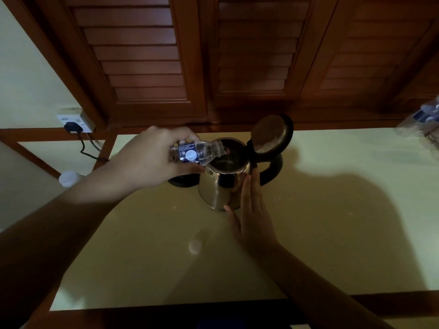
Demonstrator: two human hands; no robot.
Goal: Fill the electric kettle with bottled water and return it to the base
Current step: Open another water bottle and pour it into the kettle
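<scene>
A steel electric kettle (215, 188) with a black handle stands on the pale counter (332, 210), its lid (270, 134) swung up and open. My left hand (152, 157) grips a small clear water bottle (197, 153) with a blue label, tipped on its side with its neck over the kettle's mouth. My right hand (251, 210) lies flat with fingers straight against the kettle's right side. The black base (184, 182) peeks out behind the kettle's left, under my left hand. A white bottle cap (195, 246) lies on the counter nearer to me.
A wall socket (76, 119) with a black plug and cord sits at the left. Another white cap-like object (69, 178) shows past the counter's left edge. Plastic-wrapped bottles (425, 124) rest at the far right. Brown louvred doors (237, 55) rise behind the counter.
</scene>
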